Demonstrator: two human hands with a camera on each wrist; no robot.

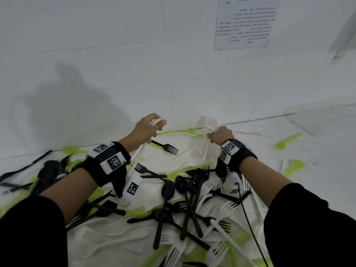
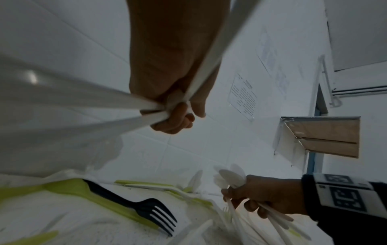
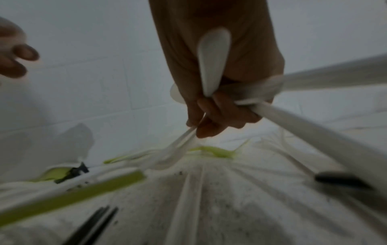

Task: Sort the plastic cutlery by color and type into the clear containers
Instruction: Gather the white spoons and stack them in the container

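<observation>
Mixed plastic cutlery: black, white and lime-green pieces lie heaped and crossed on a white sheet (image 1: 158, 191) over the counter, filling the lower centre of the head view. Left hand (image 1: 148, 130), upper centre of that view: fingers (image 2: 173, 122) clenched round a few white pieces (image 2: 83, 102) whose type cannot be told. Right hand (image 1: 221, 135), just to its right: fingers (image 3: 211, 119) clenched round a bundle of white spoons (image 1: 207, 124), bowls fanned above the fist and handles trailing below, some slack white film seemingly caught in the same grip. A black fork (image 1: 166, 147) lies on the sheet between and below the two hands. Risks, as judged: both fists are full, so adding another piece could loosen the fanned bundle and drop spoons back into the heap; film held with the spoons could drag the sheet and slide pieces off the counter edge; white on white is hard to read, so a fork or knife could pass into the spoon lot unnoticed; tangled tines in the heap could lift neighbours of the wrong colour. Containers: one clear container (image 1: 323, 120), blurred, at the right edge of the head view, well apart from both hands; its contents cannot be told, and no other container is identifiable.
</observation>
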